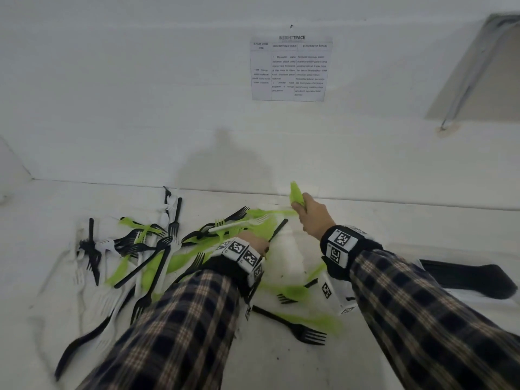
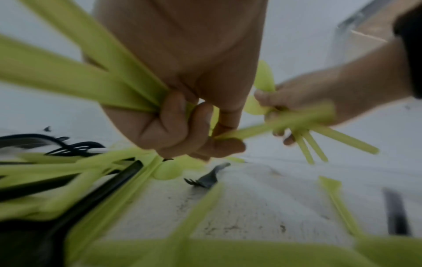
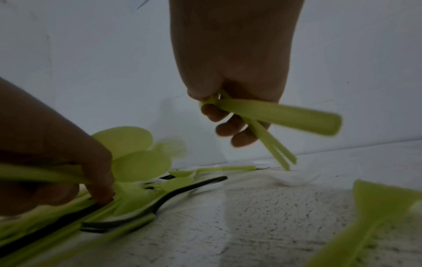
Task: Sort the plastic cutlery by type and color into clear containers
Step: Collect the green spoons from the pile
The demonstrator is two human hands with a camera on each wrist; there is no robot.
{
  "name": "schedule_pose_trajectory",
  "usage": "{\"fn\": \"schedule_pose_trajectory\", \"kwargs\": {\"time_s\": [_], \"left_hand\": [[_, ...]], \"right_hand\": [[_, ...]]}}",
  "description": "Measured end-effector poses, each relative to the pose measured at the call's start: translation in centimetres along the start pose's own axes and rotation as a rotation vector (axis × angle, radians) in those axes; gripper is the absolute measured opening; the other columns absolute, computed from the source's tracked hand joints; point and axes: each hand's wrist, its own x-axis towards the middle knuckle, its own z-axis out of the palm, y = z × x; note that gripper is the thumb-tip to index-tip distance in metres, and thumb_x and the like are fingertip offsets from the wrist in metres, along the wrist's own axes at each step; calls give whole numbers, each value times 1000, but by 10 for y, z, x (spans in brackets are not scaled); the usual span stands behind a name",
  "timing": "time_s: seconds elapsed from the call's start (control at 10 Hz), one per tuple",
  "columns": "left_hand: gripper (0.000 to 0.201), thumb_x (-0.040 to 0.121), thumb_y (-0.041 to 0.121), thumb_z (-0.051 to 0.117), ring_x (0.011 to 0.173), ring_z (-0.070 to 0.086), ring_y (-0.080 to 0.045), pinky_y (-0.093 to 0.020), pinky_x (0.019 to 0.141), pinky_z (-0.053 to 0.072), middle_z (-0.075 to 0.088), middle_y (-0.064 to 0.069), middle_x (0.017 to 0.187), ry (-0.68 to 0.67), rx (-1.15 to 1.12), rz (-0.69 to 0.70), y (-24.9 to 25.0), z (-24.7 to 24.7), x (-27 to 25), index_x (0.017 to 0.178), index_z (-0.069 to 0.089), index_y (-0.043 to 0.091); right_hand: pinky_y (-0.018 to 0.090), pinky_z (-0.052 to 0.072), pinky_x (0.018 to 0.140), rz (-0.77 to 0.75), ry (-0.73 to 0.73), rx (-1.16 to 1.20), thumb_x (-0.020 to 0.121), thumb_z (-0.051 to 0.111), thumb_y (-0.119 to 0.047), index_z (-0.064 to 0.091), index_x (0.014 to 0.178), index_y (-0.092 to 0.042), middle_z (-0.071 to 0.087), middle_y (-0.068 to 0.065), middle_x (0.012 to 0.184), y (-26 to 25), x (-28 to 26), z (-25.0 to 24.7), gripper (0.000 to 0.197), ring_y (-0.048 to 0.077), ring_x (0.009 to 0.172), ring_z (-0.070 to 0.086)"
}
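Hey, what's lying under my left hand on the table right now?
Under the left hand lie green spoons and a black fork on the table. The hand grips green handles; whatever lies deeper in the pile is covered.

**Both hands gripping green cutlery**

The left hand (image 1: 254, 243) is reaching low toward 12 o'clock, its fingers (image 2: 173, 115) curling tightly round a bundle of green spoons (image 2: 68, 72). The right hand (image 1: 312, 215) is lifting at about 1 o'clock, its fingers (image 3: 228, 126) clenching several green spoon handles (image 3: 285, 117). Plaid sleeves and marker-tagged wristbands are covering both forearms.
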Motion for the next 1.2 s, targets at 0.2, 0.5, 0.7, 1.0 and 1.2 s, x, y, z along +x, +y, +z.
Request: {"fn": "schedule_pose_trajectory", "kwargs": {"time_s": [0.2,0.5,0.7,1.0,1.2], "left_hand": [[30,95,6,43,82,51,-25,-27,69,41,59,-19,101,-171,-233,-93,-16,-15,-5,65,46,11],[24,89,27,51,51,38,-18,-22,47,29,41,-3,63,-48,-289,1,-31,-42,-17,71,47,11],[38,89,34,56,60,47,-17,-24,54,33,48,-2,64,238,15,76,-58,-61,11,61,43,12],[21,90,22,53,77,52,-24,-27,66,39,48,1,66,160,252,269,-50,-47,42,73,53,11],[26,94,20,43,106,59,-27,-36,82,45,63,-8,114,187,407,325,-27,-32,71,109,64,12]], "right_hand": [[29,36,73,24,-43,-140,96,50,-25,43,123,-1,58,19,102,-9,-12,11,37,32,95,54],[42,47,82,92,44,-164,99,38,-16,45,126,-4,59,23,107,-21,-17,25,31,36,97,57],[32,41,75,182,65,-265,93,49,-24,55,101,1,57,18,101,-29,-7,31,27,32,95,55],[31,39,76,200,34,-277,99,38,-27,57,109,-1,60,19,113,-14,21,37,34,34,105,56],[33,44,82,238,38,-265,97,41,-27,62,108,-3,61,17,113,1,45,33,34,34,105,57]]}}
